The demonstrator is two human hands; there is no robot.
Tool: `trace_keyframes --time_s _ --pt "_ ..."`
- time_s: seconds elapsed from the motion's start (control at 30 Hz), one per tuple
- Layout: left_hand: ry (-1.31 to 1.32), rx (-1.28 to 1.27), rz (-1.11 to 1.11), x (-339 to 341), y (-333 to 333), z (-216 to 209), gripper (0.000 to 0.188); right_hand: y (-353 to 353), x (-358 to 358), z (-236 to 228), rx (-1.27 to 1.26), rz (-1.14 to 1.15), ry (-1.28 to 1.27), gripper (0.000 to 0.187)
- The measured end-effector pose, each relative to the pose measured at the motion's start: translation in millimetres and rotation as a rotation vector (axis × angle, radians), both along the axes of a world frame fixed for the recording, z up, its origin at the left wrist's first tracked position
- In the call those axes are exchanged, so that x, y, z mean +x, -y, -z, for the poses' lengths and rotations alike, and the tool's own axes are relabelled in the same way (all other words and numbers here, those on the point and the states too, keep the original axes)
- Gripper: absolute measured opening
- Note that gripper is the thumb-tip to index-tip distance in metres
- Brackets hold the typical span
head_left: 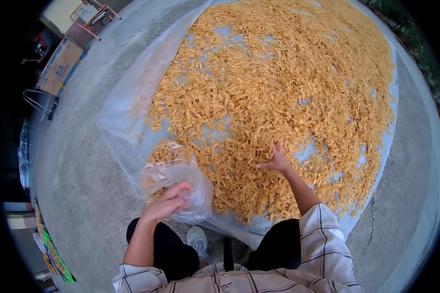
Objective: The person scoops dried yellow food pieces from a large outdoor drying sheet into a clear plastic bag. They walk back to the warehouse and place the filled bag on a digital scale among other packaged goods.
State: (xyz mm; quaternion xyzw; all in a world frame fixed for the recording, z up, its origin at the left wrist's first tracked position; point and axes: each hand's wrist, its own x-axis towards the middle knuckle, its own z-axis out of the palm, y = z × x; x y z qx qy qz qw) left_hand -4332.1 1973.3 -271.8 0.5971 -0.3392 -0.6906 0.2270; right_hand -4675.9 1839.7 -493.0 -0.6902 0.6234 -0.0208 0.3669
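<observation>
Head view: curled left hand grips the clear bag, best held wide; spread, empty right hand should scoop yellow strips gently.

Left hand curled, closer in; right hand farther forward, splayed, its forearm outstretched

A cardboard box stands near an orange-framed chair.

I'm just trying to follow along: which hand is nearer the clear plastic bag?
Left. The left hand holds the clear plastic bag at its near side; the right hand, apart from it, is open over the yellowish strips farther right.
</observation>
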Motion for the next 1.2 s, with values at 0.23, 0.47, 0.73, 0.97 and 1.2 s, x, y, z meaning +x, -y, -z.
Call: trace_keyframes --time_s 0.23,0.47,0.73,0.97,1.2 --pt "-0.045 -0.029 0.281 8.3 3.4 -4.4 0.028 -30.3 51.7 -3.0 -0.305 -0.644 -0.386 0.092" --pt "-0.182 -0.142 0.458 -7.4 -1.9 -1.6 0.039 -17.8 49.6 17.0 -0.111 -0.214 -0.093 0.064" --pt "0.138 -0.486 0.529 -8.4 -13.2 5.9 0.034 2.4 31.1 -5.2 0.181 0.582 0.665 0.040" --pt "0.024 -0.460 0.352 -59.6 -51.2 0.6 0.033 14.7 16.5 -57.6 0.238 0.814 0.930 0.044" --pt "-0.340 0.017 -0.123 -73.2 -104.4 34.0 0.020 -10.2 25.0 -139.9 0.264 0.710 1.275 0.039"
